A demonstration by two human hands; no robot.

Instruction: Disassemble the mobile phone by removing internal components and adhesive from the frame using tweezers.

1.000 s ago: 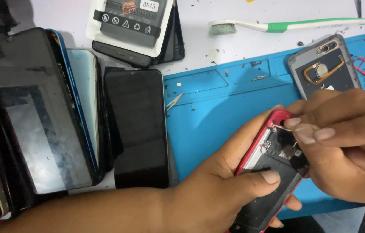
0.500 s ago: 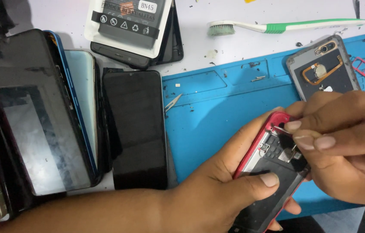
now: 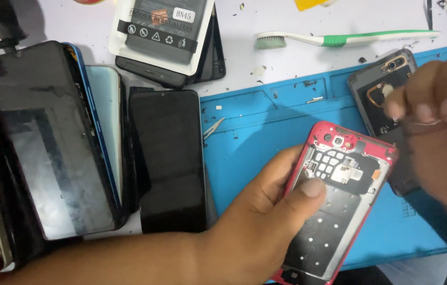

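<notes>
My left hand grips a red-framed phone by its left edge, thumb lying across the opened back. The phone's dark inner plate and camera parts face up, over the blue work mat. My right hand is blurred, lifted off to the upper right of the phone and apart from it. Its fingers are curled together, and a thin metal tool seems pinched under the fingertips. Behind that hand lies a grey phone back cover, partly hidden.
A black phone lies screen-up left of the mat, beside a pile of several phones. A boxed battery rests on another phone at the top. A green and white toothbrush lies on the white table. A small metal sliver sits at the mat's edge.
My right hand has pulled away from the phone's top corner, moving up and to the right. The phone's opened back is now fully uncovered. My left hand keeps its grip.
</notes>
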